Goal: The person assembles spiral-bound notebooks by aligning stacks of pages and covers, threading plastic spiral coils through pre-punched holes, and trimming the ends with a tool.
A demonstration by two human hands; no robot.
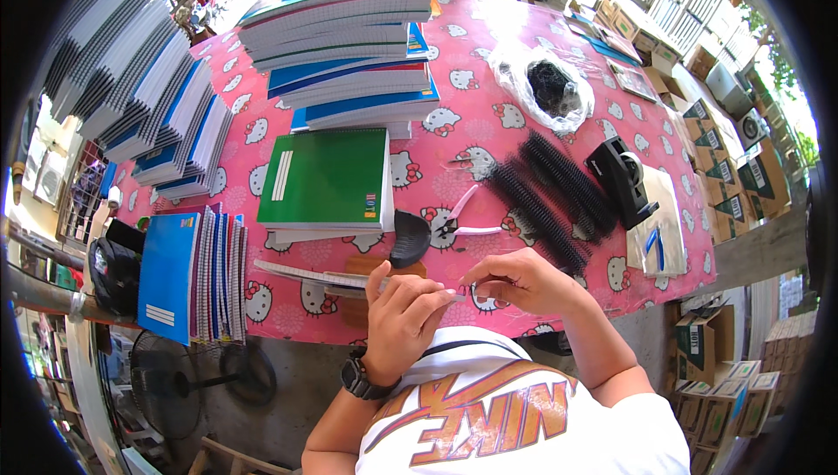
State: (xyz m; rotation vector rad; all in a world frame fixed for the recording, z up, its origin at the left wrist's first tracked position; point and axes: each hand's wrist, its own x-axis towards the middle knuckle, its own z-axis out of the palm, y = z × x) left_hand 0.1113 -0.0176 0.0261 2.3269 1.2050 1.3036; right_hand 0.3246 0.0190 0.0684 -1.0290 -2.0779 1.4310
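Observation:
My left hand, with a black watch on its wrist, is closed around a thin white-edged notebook held edge-on at the table's near edge. Close beside its right end, my right hand has its fingers curled and the thumb and forefinger close together; anything between them is too small to make out. Just beyond my left hand, a black curved piece sits on a brown wooden block. Pink-handled pliers lie spread farther off. Black plastic binding coils lie in a bundle to the right.
A green-covered notebook stack stands left of centre, with taller stacks behind. Blue-covered notebooks stand at the near left. A black tape dispenser, blue-handled tool and clear plastic bag occupy the right side.

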